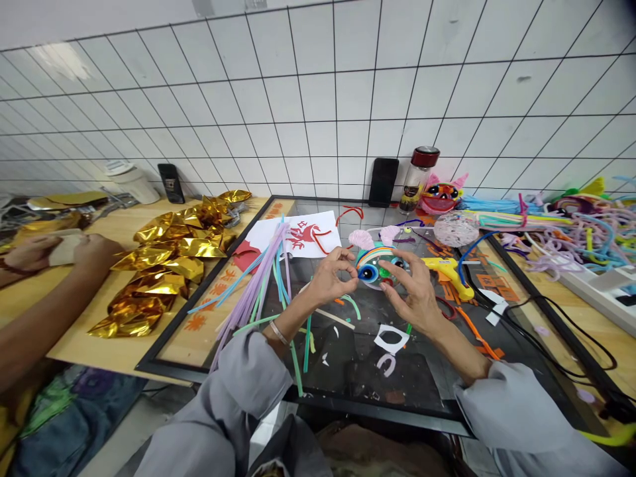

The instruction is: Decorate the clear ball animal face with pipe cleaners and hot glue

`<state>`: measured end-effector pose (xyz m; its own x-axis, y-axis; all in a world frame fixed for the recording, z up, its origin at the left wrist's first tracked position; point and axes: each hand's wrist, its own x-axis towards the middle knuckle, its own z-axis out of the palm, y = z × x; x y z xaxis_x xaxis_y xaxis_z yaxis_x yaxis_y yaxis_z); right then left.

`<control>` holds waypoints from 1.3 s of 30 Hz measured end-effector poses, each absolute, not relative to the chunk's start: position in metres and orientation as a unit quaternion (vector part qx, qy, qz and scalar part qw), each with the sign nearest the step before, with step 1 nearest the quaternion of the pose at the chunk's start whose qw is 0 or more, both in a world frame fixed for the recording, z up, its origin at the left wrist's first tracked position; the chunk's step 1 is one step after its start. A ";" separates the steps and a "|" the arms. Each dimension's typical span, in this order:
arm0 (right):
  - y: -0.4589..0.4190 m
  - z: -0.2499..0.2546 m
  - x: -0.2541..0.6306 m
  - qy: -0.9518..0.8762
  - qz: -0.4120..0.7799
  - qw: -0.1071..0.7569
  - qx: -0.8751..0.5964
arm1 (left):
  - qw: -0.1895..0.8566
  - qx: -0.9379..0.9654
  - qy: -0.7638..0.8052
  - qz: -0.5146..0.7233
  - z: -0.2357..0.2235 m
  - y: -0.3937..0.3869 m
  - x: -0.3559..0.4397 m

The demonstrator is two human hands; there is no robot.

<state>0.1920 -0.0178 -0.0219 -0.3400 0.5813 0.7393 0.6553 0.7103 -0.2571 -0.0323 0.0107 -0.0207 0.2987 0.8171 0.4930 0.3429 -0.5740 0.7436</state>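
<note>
A round, colourful craft face [378, 264] with big blue eyes and pink ears lies on the dark glass work board [348, 371]. My left hand [330, 275] is at its left edge, thumb and fingers curled in a pinch close to the blue eye; what they pinch is too small to see. My right hand [415, 291] hovers over the face's right side, fingers spread and bent, touching its lower edge. A yellow glue gun [450, 271] lies just right of the face. Both my sleeves are grey.
A bundle of pastel pipe cleaners [258, 285] lies left of my left hand, by a white sheet with a red paper cut [303, 238]. Gold foil [169, 258] covers the wooden table at left, where another person's hands [54, 252] work. More pipe cleaners [586, 232] and a jar [417, 175] are at right.
</note>
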 end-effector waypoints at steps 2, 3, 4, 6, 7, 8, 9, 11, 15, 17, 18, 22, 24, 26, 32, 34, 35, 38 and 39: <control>-0.018 -0.022 0.192 -0.818 -0.042 0.431 -0.379 | 0.263 0.764 0.374 0.455 -0.019 0.010 -0.032; -0.018 -0.022 0.192 -0.819 -0.043 0.430 -0.377 | 0.263 0.766 0.369 0.457 -0.018 0.009 -0.032; -0.018 -0.022 0.192 -0.821 -0.045 0.428 -0.376 | 0.262 0.768 0.363 0.459 -0.017 0.009 -0.032; -0.018 -0.022 0.192 -0.821 -0.046 0.426 -0.376 | 0.260 0.770 0.357 0.460 -0.015 0.007 -0.033; -0.018 -0.022 0.192 -0.821 -0.045 0.426 -0.378 | 0.259 0.771 0.355 0.460 -0.014 0.006 -0.032; -0.018 -0.022 0.192 -0.819 -0.043 0.427 -0.380 | 0.258 0.772 0.354 0.461 -0.014 0.005 -0.032; -0.018 -0.022 0.192 -0.819 -0.041 0.427 -0.381 | 0.257 0.772 0.353 0.462 -0.013 0.004 -0.032; -0.018 -0.023 0.192 -0.819 -0.039 0.426 -0.382 | 0.254 0.773 0.347 0.467 -0.012 0.003 -0.032; -0.019 -0.023 0.192 -0.822 -0.047 0.418 -0.383 | 0.245 0.776 0.333 0.476 -0.011 0.001 -0.031; -0.019 -0.023 0.192 -0.821 -0.053 0.419 -0.384 | 0.241 0.776 0.330 0.480 -0.011 0.001 -0.030; -0.019 -0.022 0.191 -0.820 -0.055 0.420 -0.386 | 0.241 0.776 0.331 0.480 -0.011 0.000 -0.030; -0.020 -0.020 0.190 -0.816 -0.056 0.422 -0.391 | 0.232 0.775 0.344 0.476 -0.010 0.000 -0.029; -0.022 -0.018 0.190 -0.816 -0.058 0.427 -0.385 | 0.220 0.776 0.345 0.481 -0.009 -0.001 -0.029; -0.025 -0.014 0.190 -0.812 -0.064 0.444 -0.374 | 0.206 0.778 0.342 0.484 -0.008 -0.002 -0.029; -0.039 -0.002 0.187 -0.807 -0.105 0.495 -0.306 | 0.143 0.810 0.301 0.482 -0.002 -0.012 -0.023; -0.042 0.000 0.184 -0.817 -0.104 0.489 -0.285 | 0.128 0.821 0.282 0.480 0.000 -0.016 -0.020; -0.043 0.000 0.182 -0.821 -0.095 0.489 -0.280 | 0.123 0.824 0.273 0.480 0.000 -0.017 -0.019; -0.046 0.000 0.178 -0.808 -0.028 0.508 -0.297 | 0.128 0.825 0.263 0.484 0.001 -0.021 -0.016; -0.047 0.000 0.177 -0.796 0.001 0.518 -0.312 | 0.135 0.819 0.269 0.489 0.001 -0.022 -0.015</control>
